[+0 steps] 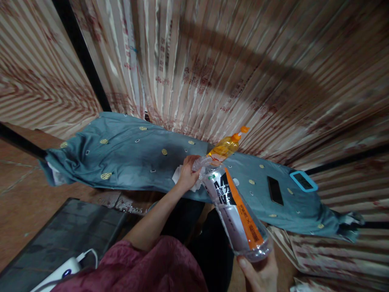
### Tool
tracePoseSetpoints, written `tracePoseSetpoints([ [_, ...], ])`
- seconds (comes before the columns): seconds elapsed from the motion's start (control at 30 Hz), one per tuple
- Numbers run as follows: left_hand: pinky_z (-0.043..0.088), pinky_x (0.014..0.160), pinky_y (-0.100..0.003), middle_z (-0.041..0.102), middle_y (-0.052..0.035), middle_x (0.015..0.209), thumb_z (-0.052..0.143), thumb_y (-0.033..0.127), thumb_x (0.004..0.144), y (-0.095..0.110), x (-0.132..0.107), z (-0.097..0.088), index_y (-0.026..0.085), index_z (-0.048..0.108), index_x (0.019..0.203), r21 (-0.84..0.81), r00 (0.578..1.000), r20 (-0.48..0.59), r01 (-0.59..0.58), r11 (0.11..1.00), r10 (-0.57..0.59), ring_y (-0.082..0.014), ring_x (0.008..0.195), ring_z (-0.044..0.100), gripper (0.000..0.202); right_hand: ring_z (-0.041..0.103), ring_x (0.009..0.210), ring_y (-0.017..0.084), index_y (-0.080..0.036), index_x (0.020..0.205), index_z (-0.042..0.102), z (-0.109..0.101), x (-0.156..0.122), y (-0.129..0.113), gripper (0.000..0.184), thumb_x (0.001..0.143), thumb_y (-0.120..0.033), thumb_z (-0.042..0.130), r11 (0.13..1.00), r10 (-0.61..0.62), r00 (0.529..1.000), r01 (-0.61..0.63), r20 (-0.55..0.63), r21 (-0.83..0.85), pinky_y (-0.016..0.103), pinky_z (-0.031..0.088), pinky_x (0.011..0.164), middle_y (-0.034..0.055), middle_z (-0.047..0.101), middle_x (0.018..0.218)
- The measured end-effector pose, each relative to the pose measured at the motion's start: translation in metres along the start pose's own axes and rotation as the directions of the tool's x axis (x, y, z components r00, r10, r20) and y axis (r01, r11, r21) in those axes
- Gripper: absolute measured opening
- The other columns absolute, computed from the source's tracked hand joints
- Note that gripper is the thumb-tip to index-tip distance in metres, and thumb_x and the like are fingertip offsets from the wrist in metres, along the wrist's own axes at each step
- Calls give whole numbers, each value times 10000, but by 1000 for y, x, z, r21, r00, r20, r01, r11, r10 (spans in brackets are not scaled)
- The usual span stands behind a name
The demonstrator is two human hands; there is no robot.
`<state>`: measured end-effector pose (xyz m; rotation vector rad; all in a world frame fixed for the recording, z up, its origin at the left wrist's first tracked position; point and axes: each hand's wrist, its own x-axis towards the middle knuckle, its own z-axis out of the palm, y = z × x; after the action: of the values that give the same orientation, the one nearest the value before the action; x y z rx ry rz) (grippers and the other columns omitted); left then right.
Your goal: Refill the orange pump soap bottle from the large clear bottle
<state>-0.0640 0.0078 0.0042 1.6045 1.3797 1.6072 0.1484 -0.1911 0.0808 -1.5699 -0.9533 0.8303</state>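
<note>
A large clear plastic bottle (235,215) with a silver, black and orange label is tilted across the front of the board, its neck pointing away from me and to the left. My right hand (261,271) grips it near the base, thumb on the underside edge. Around its neck end my left hand (189,175) is closed; the fingertips are partly hidden. White tissue (176,175) shows beside and beneath the left hand; whether the hand holds it I cannot tell. Just behind the neck is a yellow bottle (225,147) with an orange top, partly covered by the clear one.
A long narrow board under a blue-green pineapple-print cloth (136,158) spans the view. On its right lie a dark phone (275,190) and a blue-framed device (304,181). Striped curtains (182,81) hang behind. Lower left, a white power bank (59,275) with a cable rests near a dark surface.
</note>
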Motion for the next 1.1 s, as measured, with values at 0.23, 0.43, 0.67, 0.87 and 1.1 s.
tracePoseSetpoints([
  [0.23, 499, 996, -448, 668, -118, 1119, 668, 380, 863, 1, 1, 1, 171, 674, 1133, -11, 1000, -9, -15, 1000, 15, -281, 1101, 614, 342, 603, 1148, 365, -142, 1342, 473, 0, -1, -4, 1014, 527, -582, 887, 1000, 6, 1000, -6, 4, -23, 438, 461, 986, 186, 623, 1260],
  [0.43, 509, 983, -455, 669, -116, 1116, 676, 395, 863, 3, 1, 0, 174, 671, 1126, -8, 1000, -18, -6, 1000, 6, -277, 1080, 622, 344, 606, 1148, 349, -152, 1357, 462, 0, -1, -1, 985, 569, -580, 869, 1000, -7, 1000, 8, 17, -11, 422, 473, 981, 175, 621, 1270],
  [0.67, 504, 989, -455, 673, -110, 1109, 674, 410, 865, 7, 1, -2, 176, 673, 1124, -25, 1000, -6, -12, 1000, 12, -281, 1092, 622, 349, 596, 1150, 356, -138, 1341, 481, 0, -1, -3, 988, 550, -584, 870, 998, -24, 1000, 24, -3, -62, 435, 457, 997, 175, 618, 1248],
  [0.87, 496, 996, -445, 665, -118, 1123, 667, 415, 865, 8, 1, -2, 173, 673, 1128, -28, 1000, -2, 7, 1000, -7, -276, 1094, 619, 358, 637, 1119, 356, -139, 1346, 479, -3, -1, -1, 955, 582, -568, 860, 995, -49, 999, 50, 15, -87, 439, 480, 980, 173, 647, 1242],
  [1.1, 499, 993, -446, 664, -116, 1127, 668, 407, 863, 6, 0, -2, 176, 669, 1144, -23, 1000, -6, 2, 1000, -2, -280, 1096, 621, 364, 658, 1123, 341, -144, 1383, 469, -5, -1, 5, 948, 624, -565, 850, 991, -88, 995, 91, 41, -100, 417, 515, 954, 158, 672, 1240],
])
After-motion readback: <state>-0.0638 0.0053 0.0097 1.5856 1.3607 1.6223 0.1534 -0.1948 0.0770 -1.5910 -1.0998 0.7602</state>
